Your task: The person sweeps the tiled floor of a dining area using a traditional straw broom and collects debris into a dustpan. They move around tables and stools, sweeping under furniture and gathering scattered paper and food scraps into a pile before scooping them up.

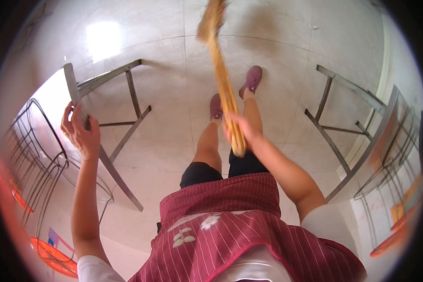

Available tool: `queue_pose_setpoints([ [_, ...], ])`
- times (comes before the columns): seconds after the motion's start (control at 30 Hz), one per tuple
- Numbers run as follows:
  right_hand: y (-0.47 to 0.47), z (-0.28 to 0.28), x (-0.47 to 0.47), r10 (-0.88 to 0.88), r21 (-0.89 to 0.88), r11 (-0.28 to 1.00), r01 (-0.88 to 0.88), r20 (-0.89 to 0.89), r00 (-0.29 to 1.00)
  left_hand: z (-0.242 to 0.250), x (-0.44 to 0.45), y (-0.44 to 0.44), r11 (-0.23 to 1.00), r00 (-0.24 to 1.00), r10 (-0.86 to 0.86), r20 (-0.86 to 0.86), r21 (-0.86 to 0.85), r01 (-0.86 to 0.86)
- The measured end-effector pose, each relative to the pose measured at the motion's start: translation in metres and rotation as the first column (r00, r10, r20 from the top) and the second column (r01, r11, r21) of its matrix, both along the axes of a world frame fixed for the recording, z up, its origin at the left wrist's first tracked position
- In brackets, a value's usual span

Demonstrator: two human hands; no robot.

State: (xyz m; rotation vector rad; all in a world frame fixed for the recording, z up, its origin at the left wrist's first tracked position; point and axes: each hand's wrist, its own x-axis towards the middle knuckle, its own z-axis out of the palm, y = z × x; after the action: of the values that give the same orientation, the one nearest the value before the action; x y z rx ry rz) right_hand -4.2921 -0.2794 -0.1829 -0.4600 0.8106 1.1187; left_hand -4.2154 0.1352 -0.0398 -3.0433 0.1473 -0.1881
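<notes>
My right hand (240, 128) is closed around the pale wooden or bamboo handle of a broom (222, 75). The brown head of this broom lies at the top edge of the view, blurred and partly cut off, over the tiled floor (162, 88). At the left, my left hand (83, 130) touches the metal edge of a table (70, 79), with fingers bent over it and thumb against the side. Whether its fingers grip the edge is hard to tell.
Metal table legs (130, 91) reach inward at the left. Another metal-framed table (356, 169) stands at the right with its legs (324, 98) out. Wire racks (38, 141) and orange plastic items (54, 257) are at the left, with similar ones at the right rim.
</notes>
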Motion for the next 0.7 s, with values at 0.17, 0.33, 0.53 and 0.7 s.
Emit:
queue_pose_setpoints([
  [0.17, 0.023, -0.011, -0.05, 0.407, 0.063, 0.913, -0.402, -0.157, 0.9, 0.006, -0.003, -0.005, 0.989, 0.994, 0.081, -0.069, 0.131, -0.071],
  [0.33, 0.037, -0.159, 0.051, 0.973, -0.226, 0.224, -0.948, 0.104, 0.205, 0.0, 0.0, -0.005, 0.984, 0.993, 0.112, -0.048, 0.148, -0.104],
  [0.53, -0.105, -0.115, 0.311, 0.754, -0.339, 0.636, -0.693, 0.081, 0.652, 0.007, -0.005, -0.006, 0.965, 0.984, 0.165, -0.07, 0.219, -0.147],
  [0.7, -0.178, -0.075, 0.402, 0.761, -0.651, 0.56, -0.513, 0.158, 0.63, -0.001, 0.006, -0.005, 0.978, 0.986, 0.153, -0.062, 0.157, -0.141],
])
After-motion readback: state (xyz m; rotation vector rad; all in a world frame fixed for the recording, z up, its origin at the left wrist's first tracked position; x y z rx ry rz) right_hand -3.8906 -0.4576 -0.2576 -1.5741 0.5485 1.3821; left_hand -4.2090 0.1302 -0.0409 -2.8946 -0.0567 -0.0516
